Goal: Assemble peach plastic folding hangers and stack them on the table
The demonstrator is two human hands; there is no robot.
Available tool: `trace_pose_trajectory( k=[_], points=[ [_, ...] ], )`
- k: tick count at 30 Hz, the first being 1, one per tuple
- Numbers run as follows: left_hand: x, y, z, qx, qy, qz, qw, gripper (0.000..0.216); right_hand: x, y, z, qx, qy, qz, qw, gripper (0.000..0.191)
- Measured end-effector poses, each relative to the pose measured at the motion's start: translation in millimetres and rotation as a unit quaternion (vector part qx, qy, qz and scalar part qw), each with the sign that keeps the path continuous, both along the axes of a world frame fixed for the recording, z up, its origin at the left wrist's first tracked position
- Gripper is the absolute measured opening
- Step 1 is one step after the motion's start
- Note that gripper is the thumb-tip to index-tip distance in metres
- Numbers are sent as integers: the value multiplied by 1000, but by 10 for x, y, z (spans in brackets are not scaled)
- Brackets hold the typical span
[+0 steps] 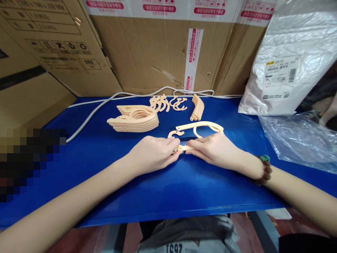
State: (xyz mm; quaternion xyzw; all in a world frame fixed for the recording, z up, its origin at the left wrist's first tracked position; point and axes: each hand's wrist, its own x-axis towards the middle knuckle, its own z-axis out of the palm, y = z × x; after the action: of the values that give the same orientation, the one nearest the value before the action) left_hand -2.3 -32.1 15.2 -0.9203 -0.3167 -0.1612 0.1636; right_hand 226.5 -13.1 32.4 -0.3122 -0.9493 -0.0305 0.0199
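Close together over the blue table, my left hand [158,151] and my right hand [214,149] both pinch a beige plastic hanger piece [183,148]. A round joint end of it shows between my fingertips; the rest is covered by my hands. Just beyond my left fingers is a beige hook [175,133]. A long curved hanger arm [201,124] lies behind my right hand, its right end reaching the knuckles. A thin curved part [196,133] shows below that arm. Whether these pieces are joined to the held one, I cannot tell.
Farther back are a stack of beige hanger parts [135,123], loose hooks [160,103] and a bundle of curved arms [197,107]. A white cable [113,96] runs along cardboard boxes [158,52]. At right are a white mailing bag [281,66] and clear plastic [297,140].
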Motion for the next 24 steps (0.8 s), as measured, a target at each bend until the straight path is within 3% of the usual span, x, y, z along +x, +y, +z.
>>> trace_pose_trajectory(
  k=[19, 24],
  points=[
    [-12, -4, -26, -127, -5, 17, 992, 25, 49, 66, 29, 1, 8, 17, 1000, 38],
    [-5, -10, -6, -121, -10, 11, 993, 26, 57, 79, 44, 7, 18, 19, 1000, 39]
  ],
)
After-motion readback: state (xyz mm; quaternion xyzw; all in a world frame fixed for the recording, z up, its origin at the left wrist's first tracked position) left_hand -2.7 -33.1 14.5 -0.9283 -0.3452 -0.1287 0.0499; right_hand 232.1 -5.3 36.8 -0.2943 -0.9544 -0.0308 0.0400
